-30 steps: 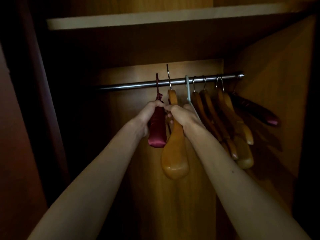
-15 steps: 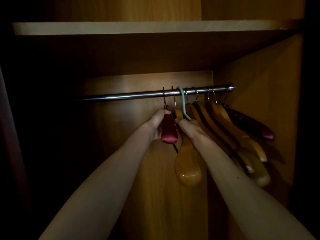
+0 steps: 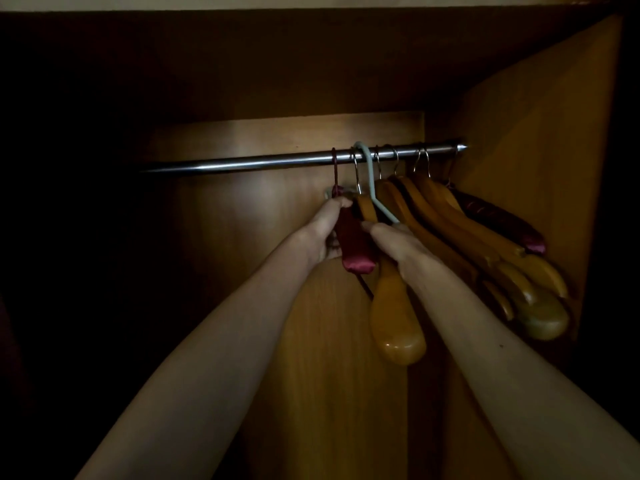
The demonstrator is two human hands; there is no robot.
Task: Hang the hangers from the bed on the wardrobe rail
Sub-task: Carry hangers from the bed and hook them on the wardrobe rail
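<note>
A metal wardrobe rail point(image 3: 242, 164) runs across the dim wooden wardrobe. My left hand point(image 3: 325, 230) grips a padded red satin hanger point(image 3: 353, 244) whose hook is over the rail. My right hand point(image 3: 394, 240) holds a wooden hanger point(image 3: 394, 317), its metal hook also on the rail. A pale green plastic hanger point(image 3: 372, 181) hangs just right of them. Several more wooden hangers point(image 3: 485, 244) and another dark red padded hanger point(image 3: 502, 223) hang at the rail's right end.
A wooden shelf point(image 3: 311, 46) sits above the rail. The wardrobe's right side wall point(image 3: 540, 140) stands close to the hung hangers. The back panel point(image 3: 242, 237) is lit behind the rail; the left part of the rail is bare and in shadow.
The hooks of the red and wooden hangers, raised above the rail a second ago, now sit on it. The view has tilted up and moved closer to the rail.
</note>
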